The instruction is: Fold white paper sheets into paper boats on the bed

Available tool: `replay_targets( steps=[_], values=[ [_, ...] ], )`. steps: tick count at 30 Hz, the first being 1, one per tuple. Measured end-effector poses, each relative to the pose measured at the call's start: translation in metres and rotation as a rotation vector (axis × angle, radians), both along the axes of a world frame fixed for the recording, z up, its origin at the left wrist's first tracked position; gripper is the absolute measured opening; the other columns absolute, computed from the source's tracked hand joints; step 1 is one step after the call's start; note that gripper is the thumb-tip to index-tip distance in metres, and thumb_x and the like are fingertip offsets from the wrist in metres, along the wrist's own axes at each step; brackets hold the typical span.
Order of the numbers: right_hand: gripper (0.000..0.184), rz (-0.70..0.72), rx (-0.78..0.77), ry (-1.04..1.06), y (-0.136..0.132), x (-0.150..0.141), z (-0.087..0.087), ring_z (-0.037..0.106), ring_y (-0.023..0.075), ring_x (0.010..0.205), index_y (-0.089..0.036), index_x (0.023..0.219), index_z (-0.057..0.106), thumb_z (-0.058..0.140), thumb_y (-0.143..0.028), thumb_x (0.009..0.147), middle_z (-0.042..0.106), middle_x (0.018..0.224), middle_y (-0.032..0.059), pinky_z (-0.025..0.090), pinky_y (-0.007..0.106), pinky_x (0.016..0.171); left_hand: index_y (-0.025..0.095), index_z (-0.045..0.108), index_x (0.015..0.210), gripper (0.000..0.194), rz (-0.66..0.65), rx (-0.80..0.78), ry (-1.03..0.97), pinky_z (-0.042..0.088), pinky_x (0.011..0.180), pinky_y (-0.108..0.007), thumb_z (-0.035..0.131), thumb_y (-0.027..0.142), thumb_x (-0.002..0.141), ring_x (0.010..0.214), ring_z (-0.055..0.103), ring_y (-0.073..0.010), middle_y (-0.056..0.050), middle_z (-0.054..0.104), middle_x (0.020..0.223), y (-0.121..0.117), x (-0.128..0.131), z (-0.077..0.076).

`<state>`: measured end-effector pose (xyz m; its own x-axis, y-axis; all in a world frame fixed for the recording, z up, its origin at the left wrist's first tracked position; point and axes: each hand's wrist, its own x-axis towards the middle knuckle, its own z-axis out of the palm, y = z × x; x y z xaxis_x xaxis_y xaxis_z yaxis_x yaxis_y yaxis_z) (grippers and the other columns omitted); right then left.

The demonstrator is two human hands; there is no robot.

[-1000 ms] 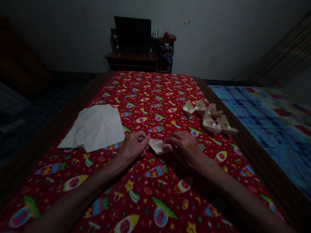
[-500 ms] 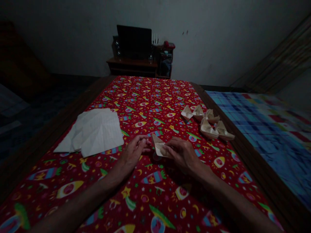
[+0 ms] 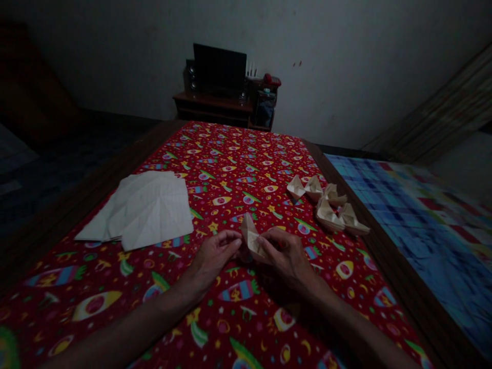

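A folded paper boat (image 3: pixel 253 243) is held low over the red cloth, its pointed left end tilted up. My right hand (image 3: pixel 286 251) pinches its right part between thumb and fingers. At the boat's left edge, my left hand (image 3: pixel 217 256) has thumb and forefinger drawn together; the other fingertips are partly hidden and dim. Left of the hands lies a fanned stack of pale paper sheets (image 3: pixel 154 210) with crease lines. To the right, several finished-looking paper boats (image 3: pixel 330 215) sit grouped close to the edge of the cloth.
The red patterned cloth (image 3: pixel 238 292) covers a surface with dark wooden edges (image 3: pixel 384 266). Beyond it stand a black monitor (image 3: pixel 219 69) and speakers on a brown desk (image 3: pixel 215 105), with a red telephone (image 3: pixel 272 80). A blue checked cloth (image 3: pixel 407 220) lies at right.
My left thumb and forefinger have come together at the boat's left edge. The boat has tipped, its left point rising more upright. The camera view has shifted slightly.
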<state>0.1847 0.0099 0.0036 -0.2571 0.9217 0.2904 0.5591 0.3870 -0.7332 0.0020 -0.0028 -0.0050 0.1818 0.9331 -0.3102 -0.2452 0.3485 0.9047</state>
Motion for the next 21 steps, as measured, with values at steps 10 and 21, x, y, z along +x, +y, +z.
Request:
replay_targets(
  steps=[10, 21],
  values=[
    [0.02, 0.057, 0.082, -0.059, -0.0033, -0.0017, -0.0018, 0.055, 0.0138, 0.063, -0.018, 0.078, 0.065, 0.049, -0.025, 0.089, 0.062, 0.071, 0.0037, 0.042, 0.025, 0.059, 0.014, 0.06, 0.094, 0.041, 0.042, -0.021, 0.001, 0.05, 0.071, -0.024, 0.075, 0.036, 0.063, 0.075, 0.065, -0.015, -0.003, 0.069, 0.083, -0.0006, 0.0, 0.0018],
    [0.026, 0.056, 0.077, -0.085, -0.0061, -0.0078, 0.0006, 0.052, 0.0131, 0.06, -0.017, 0.073, 0.063, 0.045, -0.025, 0.091, 0.059, 0.067, 0.0033, 0.04, 0.024, 0.058, 0.013, 0.062, 0.091, 0.038, 0.039, -0.017, -0.042, 0.052, 0.071, -0.028, 0.076, 0.034, 0.063, 0.078, 0.067, -0.0194, -0.007, 0.07, 0.086, -0.0011, -0.0001, -0.0016]
  ],
)
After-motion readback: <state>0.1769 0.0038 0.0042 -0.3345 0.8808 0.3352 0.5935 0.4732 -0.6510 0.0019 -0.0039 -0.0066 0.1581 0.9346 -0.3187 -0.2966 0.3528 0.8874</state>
